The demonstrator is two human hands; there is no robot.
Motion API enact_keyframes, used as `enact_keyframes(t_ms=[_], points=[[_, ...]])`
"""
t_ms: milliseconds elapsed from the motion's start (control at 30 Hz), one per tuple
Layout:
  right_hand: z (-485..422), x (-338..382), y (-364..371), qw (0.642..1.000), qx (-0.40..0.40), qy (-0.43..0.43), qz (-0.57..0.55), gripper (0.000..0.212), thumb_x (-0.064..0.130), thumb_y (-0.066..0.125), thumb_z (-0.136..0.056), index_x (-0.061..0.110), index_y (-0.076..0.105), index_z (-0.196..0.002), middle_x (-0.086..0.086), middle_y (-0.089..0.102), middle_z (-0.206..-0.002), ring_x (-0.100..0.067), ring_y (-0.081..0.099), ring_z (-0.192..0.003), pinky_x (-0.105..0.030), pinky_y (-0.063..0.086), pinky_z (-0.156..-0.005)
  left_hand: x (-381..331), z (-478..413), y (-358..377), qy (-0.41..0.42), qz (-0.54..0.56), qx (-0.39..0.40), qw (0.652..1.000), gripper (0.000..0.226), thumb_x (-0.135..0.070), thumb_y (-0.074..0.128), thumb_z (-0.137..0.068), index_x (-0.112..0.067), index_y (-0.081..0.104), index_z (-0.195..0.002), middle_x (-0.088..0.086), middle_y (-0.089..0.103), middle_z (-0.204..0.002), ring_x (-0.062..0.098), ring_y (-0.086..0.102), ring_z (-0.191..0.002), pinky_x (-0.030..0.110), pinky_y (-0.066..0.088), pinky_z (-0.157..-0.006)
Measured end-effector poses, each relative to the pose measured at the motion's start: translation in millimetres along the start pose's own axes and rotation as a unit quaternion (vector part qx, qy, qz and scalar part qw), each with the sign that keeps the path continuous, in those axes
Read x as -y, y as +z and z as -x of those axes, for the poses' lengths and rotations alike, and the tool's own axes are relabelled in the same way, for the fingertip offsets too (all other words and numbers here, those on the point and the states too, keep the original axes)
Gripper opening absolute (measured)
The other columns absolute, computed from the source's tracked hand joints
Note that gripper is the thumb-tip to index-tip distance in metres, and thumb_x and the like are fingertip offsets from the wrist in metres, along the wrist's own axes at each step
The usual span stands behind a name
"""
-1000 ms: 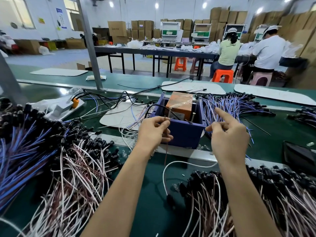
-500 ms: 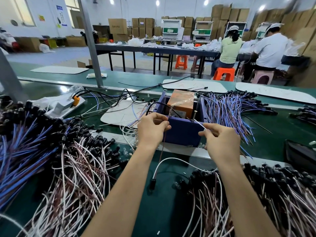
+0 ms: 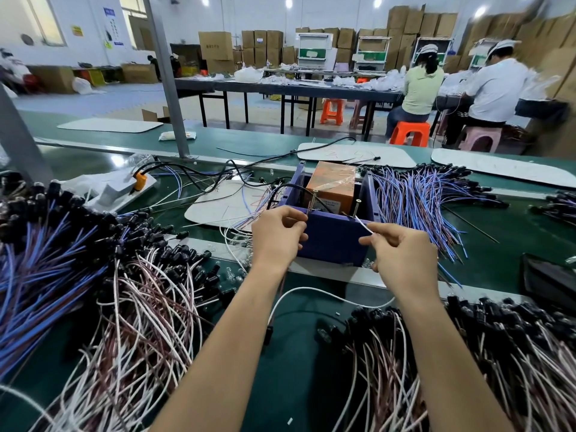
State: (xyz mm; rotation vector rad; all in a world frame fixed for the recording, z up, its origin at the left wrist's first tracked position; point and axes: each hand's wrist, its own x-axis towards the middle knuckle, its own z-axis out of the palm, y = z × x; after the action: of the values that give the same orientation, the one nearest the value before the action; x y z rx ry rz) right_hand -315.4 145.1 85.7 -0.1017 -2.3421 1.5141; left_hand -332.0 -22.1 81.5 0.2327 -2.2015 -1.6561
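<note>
A blue open box (image 3: 333, 241) stands on the green bench with an orange block (image 3: 332, 185) inside and two upright metal pins on its near rim. My left hand (image 3: 277, 233) pinches a thin reddish wire end at the left pin (image 3: 312, 202). My right hand (image 3: 403, 257) pinches the white wire (image 3: 324, 293), whose tip points at the right pin (image 3: 357, 208). The white wire loops down below both hands to a black socket (image 3: 268, 333) lying on the bench.
Piles of wired black sockets lie at left (image 3: 93, 275) and at bottom right (image 3: 498, 353). Blue-wired ones (image 3: 420, 194) fan out right of the box. White mats (image 3: 227, 204), a black tray (image 3: 548, 282) and a grey post (image 3: 166, 76) stand around. Two people sit at far tables.
My right hand dropped from the blue wires to the box's near right corner, drawing the white wire tip to the right pin. The left hand stayed at the left pin.
</note>
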Motion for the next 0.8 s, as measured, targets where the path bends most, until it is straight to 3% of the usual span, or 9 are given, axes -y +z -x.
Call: enact_keyframes(t_ms=[267, 533, 800], points=[[0.3, -0.2, -1.4, 1.0, 0.0, 0.002, 0.01, 0.023, 0.007, 0.057, -0.092, 0.014, 0.073, -0.107, 0.015, 0.068, -0.07, -0.005, 0.059, -0.055, -0.024, 0.053, -0.063, 1.4, -0.6, -1.6, -0.001, -0.007, 0.016, 1.0, 0.017, 0.004, 0.062, -0.085, -0.012, 0.068, -0.079, 0.0, 0.065, -0.063, 0.001, 0.06, -0.045, 0.014, 0.047, -0.044], [-0.2, -0.1, -0.4, 1.0, -0.003, 0.004, 0.006, 0.023, 0.006, 0.057, -0.091, 0.013, 0.072, -0.107, 0.014, 0.068, -0.07, -0.005, 0.057, -0.056, -0.034, 0.057, -0.073, 5.1, -1.4, 2.3, 0.005, 0.01, 0.019, 1.0, 0.02, 0.003, 0.062, -0.087, -0.013, 0.065, -0.078, -0.002, 0.064, -0.065, 0.001, 0.06, -0.046, 0.016, 0.051, -0.048], [-0.4, -0.6, -0.4, 1.0, -0.012, 0.014, 0.015, 0.024, 0.008, 0.057, -0.089, 0.017, 0.074, -0.103, 0.018, 0.066, -0.066, 0.005, 0.054, -0.042, -0.012, 0.047, -0.049, 6.7, 0.8, 5.9, 0.021, 0.014, 0.006, 1.0, 0.019, 0.002, 0.062, -0.088, -0.015, 0.066, -0.079, -0.004, 0.063, -0.067, 0.005, 0.061, -0.052, 0.014, 0.049, -0.048]])
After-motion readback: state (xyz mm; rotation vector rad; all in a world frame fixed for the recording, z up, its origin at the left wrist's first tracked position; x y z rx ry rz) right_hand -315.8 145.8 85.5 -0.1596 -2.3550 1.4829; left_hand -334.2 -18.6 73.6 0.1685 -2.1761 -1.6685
